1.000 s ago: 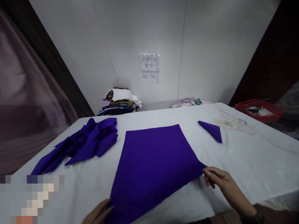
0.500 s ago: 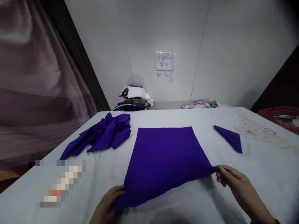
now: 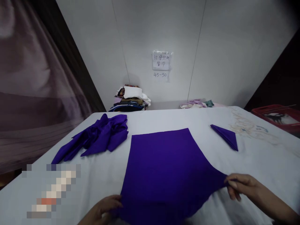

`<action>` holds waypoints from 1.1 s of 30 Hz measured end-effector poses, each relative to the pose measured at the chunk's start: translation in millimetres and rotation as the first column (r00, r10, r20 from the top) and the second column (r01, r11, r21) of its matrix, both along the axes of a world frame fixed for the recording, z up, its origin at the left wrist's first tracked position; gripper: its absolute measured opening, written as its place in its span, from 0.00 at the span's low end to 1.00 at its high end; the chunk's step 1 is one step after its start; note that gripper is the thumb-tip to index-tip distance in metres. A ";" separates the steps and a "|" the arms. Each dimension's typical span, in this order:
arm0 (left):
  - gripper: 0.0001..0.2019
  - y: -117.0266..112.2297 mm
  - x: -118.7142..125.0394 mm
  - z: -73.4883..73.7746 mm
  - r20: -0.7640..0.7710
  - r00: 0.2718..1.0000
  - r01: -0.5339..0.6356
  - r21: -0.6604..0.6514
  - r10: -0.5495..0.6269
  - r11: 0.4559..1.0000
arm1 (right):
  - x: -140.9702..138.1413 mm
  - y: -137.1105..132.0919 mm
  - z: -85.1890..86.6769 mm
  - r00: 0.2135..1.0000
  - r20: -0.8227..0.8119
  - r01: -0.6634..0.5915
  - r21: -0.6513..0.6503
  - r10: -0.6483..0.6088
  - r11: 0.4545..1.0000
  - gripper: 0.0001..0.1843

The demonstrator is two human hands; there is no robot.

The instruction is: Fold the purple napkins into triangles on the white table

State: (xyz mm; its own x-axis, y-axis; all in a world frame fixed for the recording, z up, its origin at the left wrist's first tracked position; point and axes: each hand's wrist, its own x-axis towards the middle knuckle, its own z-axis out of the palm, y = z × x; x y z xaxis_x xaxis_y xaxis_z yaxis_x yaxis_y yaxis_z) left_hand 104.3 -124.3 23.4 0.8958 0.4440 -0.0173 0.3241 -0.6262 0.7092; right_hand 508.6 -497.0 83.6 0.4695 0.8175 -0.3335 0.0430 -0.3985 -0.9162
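A purple cloth napkin lies spread over the middle of the table, its near edge lifted off the surface. At its near left corner, my left hand is closed on the fabric; some of its fingers are hidden. My right hand pinches the near right corner between thumb and fingers, pulling it out to a point. A heap of crumpled purple cloths rests to the left. On the right lies a purple cloth folded into a narrow triangle.
The table has a white tablecloth with embroidery at the right. Stacked clothes and other fabrics sit behind its far edge. A red basket stands at the right, a curtain hangs left, and a paper sign is on the wall.
My right hand has moved right and nearer, stretching the napkin's corner outward. My left hand has come slightly nearer, and the napkin's far left corner has slid toward me.
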 end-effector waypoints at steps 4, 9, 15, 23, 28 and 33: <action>0.17 16.0 49.7 32.9 -0.070 0.995 -0.090 -0.262 0.074 0.961 | 21.0 49.0 9.4 0.995 0.054 0.077 0.099 -0.082 0.992 0.18; 0.24 57.9 117.3 28.6 -0.012 0.910 -0.392 -0.359 0.415 0.847 | 65.8 118.8 -7.4 0.965 0.114 0.219 0.132 -0.235 0.967 0.17; 0.20 95.9 171.5 -2.5 -0.008 0.824 -0.552 -0.235 0.567 0.800 | 115.0 177.3 -41.8 0.759 0.589 0.315 0.042 -0.278 0.948 0.17; 0.15 126.2 199.7 -14.6 -0.040 0.796 -0.605 -0.011 0.604 0.796 | 144.1 211.3 -72.4 0.627 0.743 0.384 -0.033 -0.234 0.923 0.17; 0.16 141.1 214.4 -11.6 -0.071 0.780 -0.614 0.100 0.621 0.783 | 153.3 224.6 -80.2 0.610 0.768 0.388 -0.074 -0.196 0.919 0.17; 0.17 148.6 225.4 -11.0 -0.099 0.767 -0.606 0.211 0.633 0.767 | 157.7 233.5 -83.4 0.603 0.777 0.415 -0.113 -0.179 0.903 0.17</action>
